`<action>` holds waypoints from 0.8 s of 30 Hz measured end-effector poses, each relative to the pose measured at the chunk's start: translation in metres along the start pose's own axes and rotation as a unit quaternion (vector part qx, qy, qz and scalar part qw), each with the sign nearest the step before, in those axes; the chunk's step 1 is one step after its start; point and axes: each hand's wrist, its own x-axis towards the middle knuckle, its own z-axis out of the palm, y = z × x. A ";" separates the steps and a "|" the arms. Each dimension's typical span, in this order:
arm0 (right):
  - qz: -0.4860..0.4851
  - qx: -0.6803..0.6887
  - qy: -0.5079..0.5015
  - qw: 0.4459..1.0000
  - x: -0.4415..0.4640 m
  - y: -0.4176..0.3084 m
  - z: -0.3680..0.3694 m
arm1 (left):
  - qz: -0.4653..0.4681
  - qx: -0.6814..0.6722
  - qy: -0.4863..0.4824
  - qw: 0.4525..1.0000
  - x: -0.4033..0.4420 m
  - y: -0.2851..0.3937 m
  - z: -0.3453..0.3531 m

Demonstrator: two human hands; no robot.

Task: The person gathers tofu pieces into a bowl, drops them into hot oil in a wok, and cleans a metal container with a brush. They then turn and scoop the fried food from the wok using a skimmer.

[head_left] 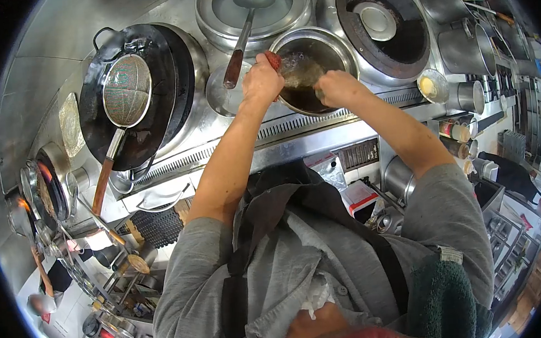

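My left hand (262, 81) is closed at the left rim of a steel pot (354, 65). A small red, rough-textured thing (273, 60) shows at its fingers; its kind is unclear. Over the pot's right side is my right hand (342, 90), with its fingers curled and what they hold, if anything, hidden. Dark brown liquid (306, 98) with pale froth fills the bottom of the pot. Just left of my left hand, a ladle (236, 59) with a wooden handle rests across a wide steel vessel (204, 24).
A black wok (93, 111) holding a wire strainer (127, 91) stands to the left. At the right is a burner ring (394, 68) with a round metal lid inside. A small bowl (434, 94) of yellow food sits beyond it. Another person (54, 281) is at far left, near a flame.
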 end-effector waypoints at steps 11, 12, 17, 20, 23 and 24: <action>0.131 0.026 0.075 0.988 0.041 0.019 -0.028 | 0.051 -0.035 0.008 0.998 0.005 -0.013 0.006; 0.115 0.068 0.110 0.985 0.045 0.017 -0.025 | 0.052 -0.024 0.008 0.998 0.006 -0.014 0.006; 0.109 0.149 -0.021 0.983 0.018 -0.008 -0.024 | 0.038 -0.038 0.041 0.998 0.000 -0.015 0.022; 0.087 0.028 -0.061 0.994 0.000 0.007 -0.025 | -0.003 -0.089 0.071 0.994 -0.035 -0.017 0.037; 0.177 -0.011 -0.052 0.983 0.003 0.033 -0.041 | -0.017 -0.140 0.021 0.990 -0.072 -0.017 0.041; 0.175 -0.011 -0.052 0.983 0.007 0.032 -0.037 | 0.005 -0.124 -0.021 0.992 -0.079 -0.019 0.042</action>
